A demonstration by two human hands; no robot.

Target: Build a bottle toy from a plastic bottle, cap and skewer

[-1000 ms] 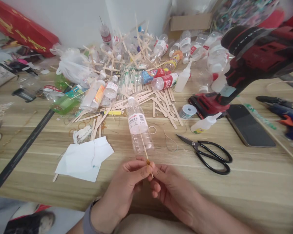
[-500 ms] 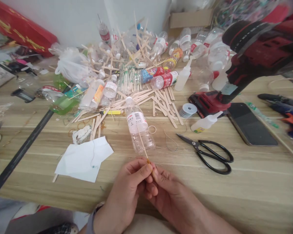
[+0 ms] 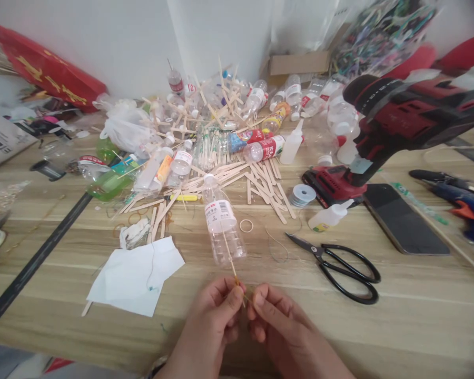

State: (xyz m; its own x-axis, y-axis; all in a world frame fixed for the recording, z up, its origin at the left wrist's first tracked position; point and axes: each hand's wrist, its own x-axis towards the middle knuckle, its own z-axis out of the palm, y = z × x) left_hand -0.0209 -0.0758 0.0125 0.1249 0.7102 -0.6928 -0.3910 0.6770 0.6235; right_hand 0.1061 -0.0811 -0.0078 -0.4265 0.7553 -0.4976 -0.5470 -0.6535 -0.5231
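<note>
The left hand (image 3: 211,322) pinches a thin stick (image 3: 229,258) near its lower end, apparently steadying it; the right hand (image 3: 281,317) pinches a yellowish band (image 3: 237,282), seemingly for tension. The stick points away from the hands, toward a bottle (image 3: 220,215); scissors (image 3: 318,251) lie rightward, presumably within reach.

Scissors (image 3: 318,251) right of the stick (image 3: 233,267)
</note>
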